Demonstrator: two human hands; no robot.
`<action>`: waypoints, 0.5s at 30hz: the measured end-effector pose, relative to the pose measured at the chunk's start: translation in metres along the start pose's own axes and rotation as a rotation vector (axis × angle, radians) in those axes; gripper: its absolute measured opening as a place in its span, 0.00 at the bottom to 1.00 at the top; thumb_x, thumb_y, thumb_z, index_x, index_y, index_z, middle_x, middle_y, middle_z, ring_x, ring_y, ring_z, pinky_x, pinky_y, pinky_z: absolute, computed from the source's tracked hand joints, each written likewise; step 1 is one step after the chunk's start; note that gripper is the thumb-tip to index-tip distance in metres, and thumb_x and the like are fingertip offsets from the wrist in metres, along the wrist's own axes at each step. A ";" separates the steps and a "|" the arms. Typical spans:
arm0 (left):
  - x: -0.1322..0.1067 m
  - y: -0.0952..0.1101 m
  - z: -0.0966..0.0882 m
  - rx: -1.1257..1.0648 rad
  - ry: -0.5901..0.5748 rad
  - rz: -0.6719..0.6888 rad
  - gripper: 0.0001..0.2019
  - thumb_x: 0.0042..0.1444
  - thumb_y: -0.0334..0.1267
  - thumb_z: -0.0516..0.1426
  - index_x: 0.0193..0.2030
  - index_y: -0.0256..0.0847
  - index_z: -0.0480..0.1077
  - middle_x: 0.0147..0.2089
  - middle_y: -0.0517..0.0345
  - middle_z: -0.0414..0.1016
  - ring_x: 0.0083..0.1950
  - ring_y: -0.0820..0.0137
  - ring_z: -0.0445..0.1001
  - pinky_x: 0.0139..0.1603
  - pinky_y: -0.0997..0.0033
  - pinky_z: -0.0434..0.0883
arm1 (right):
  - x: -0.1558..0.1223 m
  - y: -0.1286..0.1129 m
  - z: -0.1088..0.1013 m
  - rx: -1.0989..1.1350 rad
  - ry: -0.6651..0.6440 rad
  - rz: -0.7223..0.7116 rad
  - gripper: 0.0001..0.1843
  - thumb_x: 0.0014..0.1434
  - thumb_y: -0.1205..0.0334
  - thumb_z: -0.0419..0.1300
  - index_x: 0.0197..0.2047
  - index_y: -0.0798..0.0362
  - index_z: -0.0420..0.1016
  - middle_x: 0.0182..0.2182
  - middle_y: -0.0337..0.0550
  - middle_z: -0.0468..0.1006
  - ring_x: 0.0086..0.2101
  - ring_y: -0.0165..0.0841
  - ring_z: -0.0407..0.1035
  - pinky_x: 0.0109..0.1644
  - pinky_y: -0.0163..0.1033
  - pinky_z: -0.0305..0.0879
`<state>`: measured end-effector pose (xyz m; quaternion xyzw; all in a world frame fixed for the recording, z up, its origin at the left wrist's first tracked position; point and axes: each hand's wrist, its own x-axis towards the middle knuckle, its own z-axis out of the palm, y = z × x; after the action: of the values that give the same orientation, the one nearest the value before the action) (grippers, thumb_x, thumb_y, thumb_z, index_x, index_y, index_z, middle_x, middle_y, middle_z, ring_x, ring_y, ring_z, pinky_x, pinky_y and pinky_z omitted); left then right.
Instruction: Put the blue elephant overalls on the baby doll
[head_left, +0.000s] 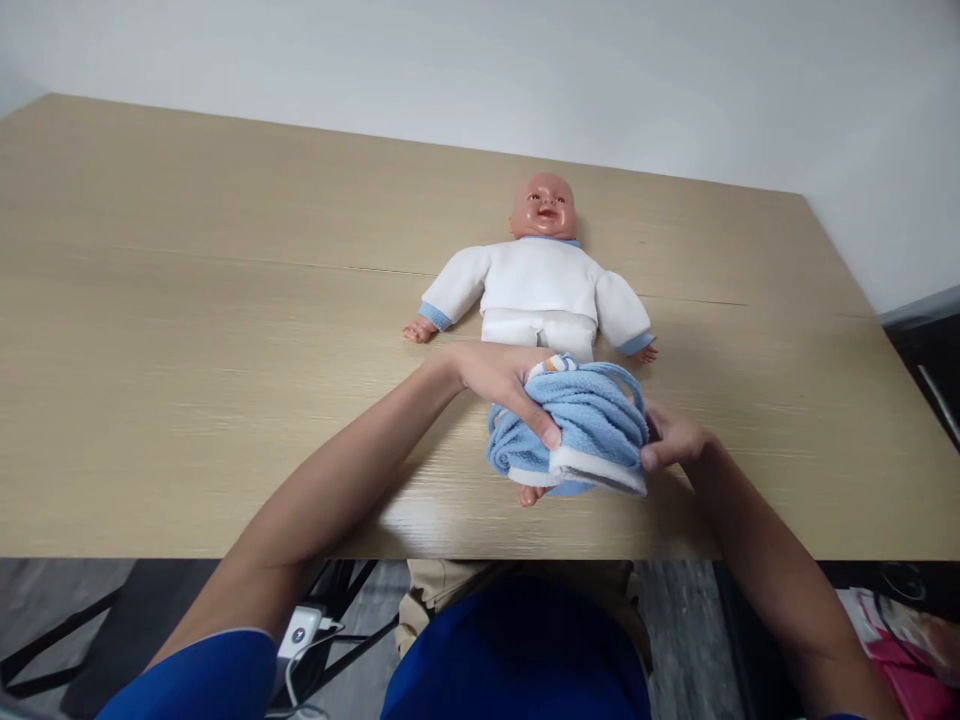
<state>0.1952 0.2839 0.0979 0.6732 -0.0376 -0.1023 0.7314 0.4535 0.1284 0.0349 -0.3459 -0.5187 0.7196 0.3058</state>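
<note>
Blue sleeves and a blue shirt front fill the bottom edge, closest to the lens, with two bare forearms reaching up from them onto the wooden table (pixel 187 400). Starting on the left, a charger with a white cable (pixel 300 640) hangs below the table edge, under the left forearm. That arm runs up to the left hand (pixel 506 385), which lies palm down on a bunched blue garment (pixel 577 430), fingers curled over its top and the thumb pressed against the front fold; the hand is closed on the cloth. This garment sits over the legs of a baby doll (pixel 540 280) lying on its back, so only one small foot (pixel 531 494) pokes out just below the grip. Above the grip, the doll's white top with blue cuffs, its spread arms and its head point away toward the wall. At the right side of the garment, the right hand (pixel 671 440) pinches the white-edged hem, thumb on the outer face, fingers hidden behind the cloth. Beyond it, pink packaging (pixel 907 640) lies on the floor.
</note>
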 end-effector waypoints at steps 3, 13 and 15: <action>-0.002 0.002 -0.002 0.014 -0.024 -0.002 0.19 0.60 0.52 0.77 0.46 0.37 0.88 0.48 0.44 0.92 0.47 0.55 0.91 0.53 0.63 0.89 | 0.003 -0.002 -0.001 -0.034 -0.158 -0.067 0.49 0.43 0.34 0.88 0.62 0.51 0.84 0.44 0.44 0.87 0.50 0.44 0.82 0.59 0.45 0.81; 0.009 0.002 0.001 0.064 0.019 0.143 0.19 0.67 0.55 0.71 0.38 0.39 0.86 0.35 0.49 0.87 0.39 0.63 0.85 0.49 0.69 0.84 | 0.012 -0.003 0.018 0.083 0.383 -0.172 0.36 0.56 0.38 0.82 0.63 0.42 0.85 0.57 0.44 0.90 0.60 0.48 0.83 0.73 0.54 0.76; 0.010 -0.002 0.001 0.096 0.091 0.148 0.22 0.68 0.57 0.70 0.35 0.39 0.84 0.33 0.51 0.85 0.37 0.65 0.82 0.45 0.71 0.82 | 0.013 -0.002 0.018 0.095 0.491 -0.166 0.37 0.53 0.35 0.82 0.60 0.44 0.86 0.56 0.46 0.90 0.57 0.49 0.84 0.70 0.54 0.78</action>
<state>0.2043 0.2812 0.0955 0.7069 -0.0589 -0.0154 0.7047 0.4314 0.1295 0.0387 -0.4517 -0.4212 0.6102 0.4962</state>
